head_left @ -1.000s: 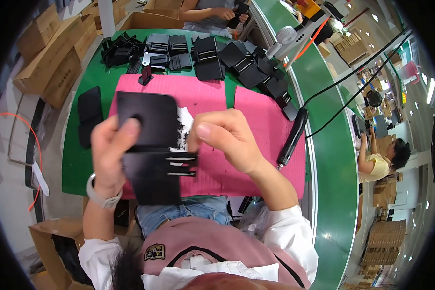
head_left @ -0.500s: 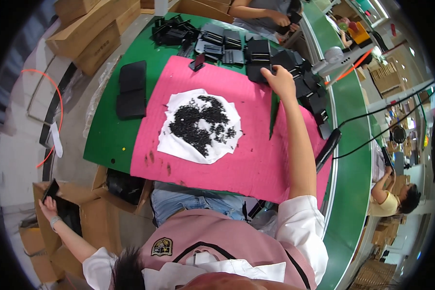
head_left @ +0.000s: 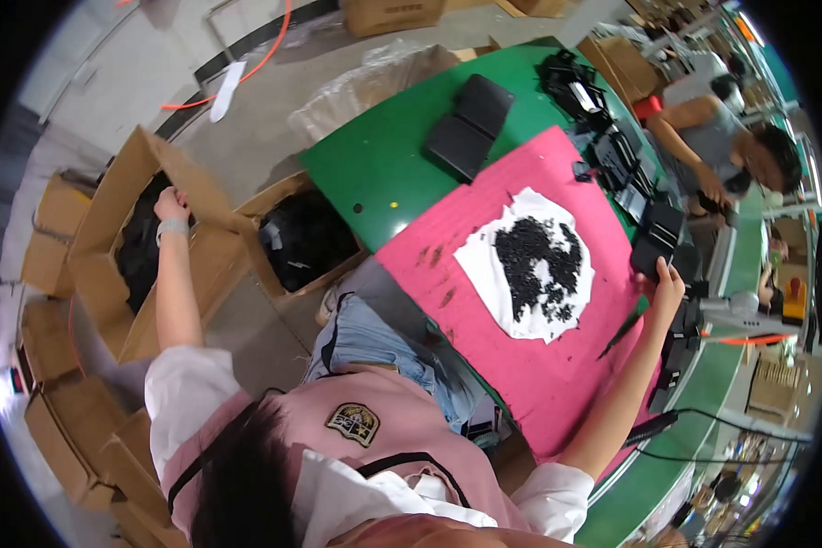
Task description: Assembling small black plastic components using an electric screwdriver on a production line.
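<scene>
My left hand (head_left: 173,205) reaches over an open cardboard box (head_left: 205,173) at the left, its fingers curled closed; against the dark contents I cannot make out whether it holds anything. Black pieces (head_left: 138,247) lie inside that box. At the right, my right hand (head_left: 665,289) pinches the near edge of a black rectangular plastic case (head_left: 659,236) beside the pink foam mat (head_left: 484,315). On the mat, a white cloth (head_left: 484,265) carries a heap of small black parts (head_left: 539,265).
Two black flat cases (head_left: 470,128) lie on the green table (head_left: 374,155). Several black plastic parts (head_left: 580,87) crowd its far edge. A second box (head_left: 306,233) with black bags stands beside the table. A co-worker (head_left: 712,137) works across; a black cable (head_left: 653,427) runs at right.
My view has turned toward the left. My left hand has moved over the box, and the black piece it held no longer shows. My right hand stays at the black case.
</scene>
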Demonstrator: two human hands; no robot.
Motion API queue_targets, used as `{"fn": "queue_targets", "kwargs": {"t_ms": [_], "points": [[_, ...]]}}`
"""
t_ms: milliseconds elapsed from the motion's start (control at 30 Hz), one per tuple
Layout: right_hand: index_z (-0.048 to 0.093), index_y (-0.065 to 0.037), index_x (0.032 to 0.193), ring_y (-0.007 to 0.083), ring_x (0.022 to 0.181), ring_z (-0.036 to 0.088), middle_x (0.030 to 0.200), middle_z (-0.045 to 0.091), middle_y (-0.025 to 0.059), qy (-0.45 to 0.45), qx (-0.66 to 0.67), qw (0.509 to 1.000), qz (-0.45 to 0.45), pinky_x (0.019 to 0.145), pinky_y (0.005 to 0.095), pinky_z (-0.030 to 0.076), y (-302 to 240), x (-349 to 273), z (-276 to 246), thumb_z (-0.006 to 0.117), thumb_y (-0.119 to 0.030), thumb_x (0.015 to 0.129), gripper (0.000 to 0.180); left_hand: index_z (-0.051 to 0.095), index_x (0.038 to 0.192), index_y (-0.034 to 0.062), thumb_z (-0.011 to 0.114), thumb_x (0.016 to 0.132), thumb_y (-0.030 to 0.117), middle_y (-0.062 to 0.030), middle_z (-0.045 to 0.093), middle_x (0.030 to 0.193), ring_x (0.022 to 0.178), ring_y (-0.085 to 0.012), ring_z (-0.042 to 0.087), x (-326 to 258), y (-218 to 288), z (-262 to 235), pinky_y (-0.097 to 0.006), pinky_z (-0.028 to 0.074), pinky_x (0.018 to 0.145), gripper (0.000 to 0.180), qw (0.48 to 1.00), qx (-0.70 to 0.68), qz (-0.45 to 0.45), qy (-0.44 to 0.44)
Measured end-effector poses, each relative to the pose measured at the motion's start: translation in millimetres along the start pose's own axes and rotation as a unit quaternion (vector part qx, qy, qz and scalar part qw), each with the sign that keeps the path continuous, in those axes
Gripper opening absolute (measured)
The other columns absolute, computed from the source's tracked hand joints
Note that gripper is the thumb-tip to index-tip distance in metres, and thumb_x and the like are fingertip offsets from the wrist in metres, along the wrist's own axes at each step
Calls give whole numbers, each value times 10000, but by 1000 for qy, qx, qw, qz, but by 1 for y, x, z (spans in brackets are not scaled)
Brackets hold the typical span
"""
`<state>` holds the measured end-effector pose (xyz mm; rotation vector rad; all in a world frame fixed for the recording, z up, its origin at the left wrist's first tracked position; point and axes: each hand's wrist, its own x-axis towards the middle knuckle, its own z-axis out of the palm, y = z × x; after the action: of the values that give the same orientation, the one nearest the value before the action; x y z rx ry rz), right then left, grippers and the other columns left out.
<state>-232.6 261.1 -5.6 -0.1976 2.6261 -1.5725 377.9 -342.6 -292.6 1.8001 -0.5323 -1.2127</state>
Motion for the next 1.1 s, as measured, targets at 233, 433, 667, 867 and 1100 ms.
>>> {"fn": "queue_targets", "kwargs": {"t_ms": [233,433,667,867,1100], "points": [[552,34,953,201,555,639,785,611,87,10,273,959,-81,456,269,510,-38,-48,36,569,-152,912,190,619,983,-10,525,928,136,-64,629,855,767,-127,592,-248,100,60,-242,461,686,182,866,-72,412,-276],[460,45,1212,176,563,612,885,623,113,-220,290,926,-97,514,263,516,-105,-163,64,593,-130,896,385,448,1261,-23,520,945,228,-114,577,1088,933,-164,588,-514,78,108,-271,476,813,410,574,-22,179,-799],[553,22,1094,115,663,601,881,605,69,-400,154,895,-122,602,254,485,-77,-169,60,600,-191,913,284,481,1256,-2,551,934,169,-73,568,1182,1050,-128,544,-575,47,132,-267,419,924,372,514,-23,152,-844],[649,33,1007,122,675,634,786,668,78,-214,-65,960,-171,622,264,509,-61,-81,64,645,-217,843,298,573,1136,30,532,957,213,-86,612,1141,1035,-171,589,-518,59,188,-313,470,912,259,639,-169,15,-750],[656,-36,957,320,761,647,843,668,143,-50,-222,896,-380,706,404,516,-63,-26,134,604,-139,772,218,590,1095,42,579,918,183,-66,631,1085,978,-167,612,-497,53,202,-307,502,850,226,728,-155,-18,-667]]}}
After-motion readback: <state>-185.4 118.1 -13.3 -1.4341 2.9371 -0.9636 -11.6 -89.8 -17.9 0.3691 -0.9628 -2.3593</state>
